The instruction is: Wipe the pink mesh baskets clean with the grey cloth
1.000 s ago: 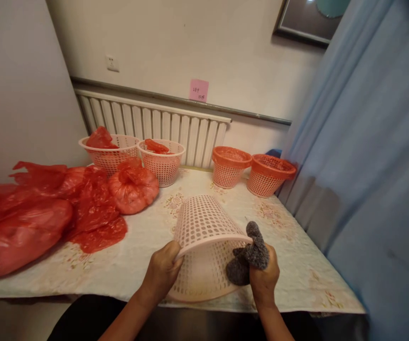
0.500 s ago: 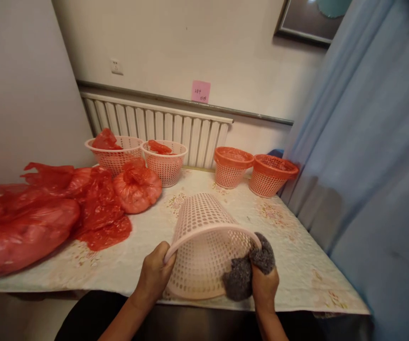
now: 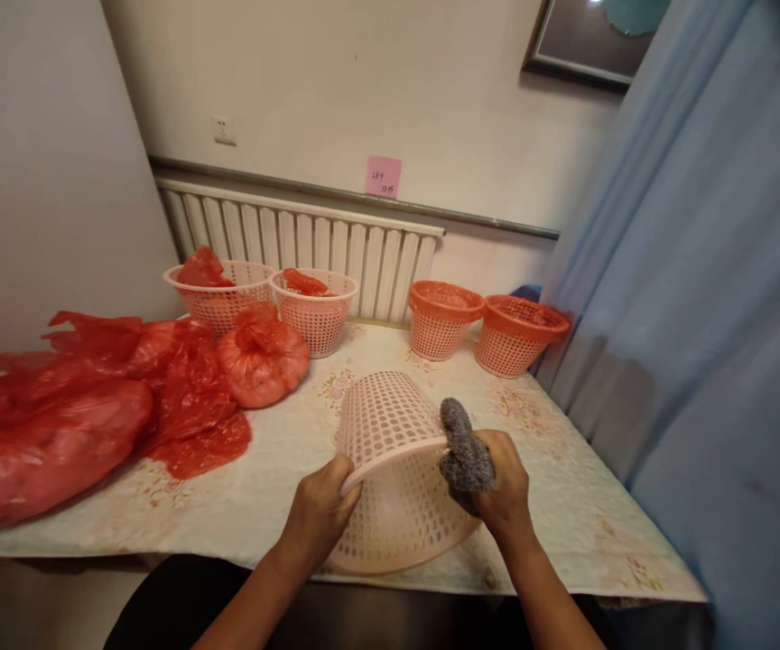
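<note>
Pale pink basket (image 3: 396, 478) on its side at near table (image 3: 274, 478) edge, mouth toward viewer. Left hand (image 3: 315, 519) grips rim. Right hand (image 3: 505, 492) clasps grey cloth (image 3: 463, 447), pressed on right outer wall. Wiping appears mid-course. Four baskets (image 3: 441, 320) upright far, by radiator; red bags (image 3: 58, 415) heaped left.

Pink basket (image 3: 390, 469) between both hands, grey cloth (image 3: 463, 449).

My table (image 3: 566, 506) has a floral cloth. On it lie red plastic bags (image 3: 58, 424), four baskets (image 3: 441, 320) standing behind, and my pink basket (image 3: 390, 478).
</note>
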{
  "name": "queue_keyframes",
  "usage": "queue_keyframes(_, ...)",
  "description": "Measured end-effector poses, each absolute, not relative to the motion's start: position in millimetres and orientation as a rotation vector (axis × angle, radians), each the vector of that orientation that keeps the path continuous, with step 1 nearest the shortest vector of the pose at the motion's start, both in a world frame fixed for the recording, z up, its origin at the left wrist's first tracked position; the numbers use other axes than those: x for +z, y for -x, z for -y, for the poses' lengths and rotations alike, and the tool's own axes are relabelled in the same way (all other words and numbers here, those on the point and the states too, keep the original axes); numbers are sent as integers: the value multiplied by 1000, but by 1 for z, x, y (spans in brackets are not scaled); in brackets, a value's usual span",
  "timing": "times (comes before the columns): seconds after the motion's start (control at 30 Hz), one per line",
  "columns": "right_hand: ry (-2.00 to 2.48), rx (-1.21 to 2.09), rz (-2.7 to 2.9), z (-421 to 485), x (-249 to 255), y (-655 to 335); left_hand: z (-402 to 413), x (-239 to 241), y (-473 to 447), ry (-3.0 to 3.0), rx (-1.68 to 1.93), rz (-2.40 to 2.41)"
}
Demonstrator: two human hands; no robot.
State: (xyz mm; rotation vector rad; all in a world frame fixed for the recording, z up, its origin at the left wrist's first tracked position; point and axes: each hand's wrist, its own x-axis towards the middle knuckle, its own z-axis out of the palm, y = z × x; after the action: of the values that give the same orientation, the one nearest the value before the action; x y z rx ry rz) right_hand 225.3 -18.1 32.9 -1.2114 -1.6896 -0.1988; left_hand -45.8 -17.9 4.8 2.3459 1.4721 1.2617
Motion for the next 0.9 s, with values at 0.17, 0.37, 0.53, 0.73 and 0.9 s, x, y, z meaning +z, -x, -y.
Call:
queue_keyframes(0.17, 1486, 134, 1090, 31, -29, -237, 20, 0, 49, -2295, 1273, -1501)
queue_keyframes(0.37, 1699, 578, 950, 59, -109, -243, 22, -5, 50, -2207, 1327, -1575)
queue_keyframes(0.53, 1660, 794, 1298, 89, -98, -238, 24, -10, 52, -2150, 1341, -1608)
queue_keyframes(0.73, 1478, 998, 1480, 76, -45, -206, 31, -10, 51, -2046, 1338, -1533)
queue_keyframes(0.9, 1480, 968, 1107, 31, -57, -193, 46, -20, 55, -2022, 1302, -1406)
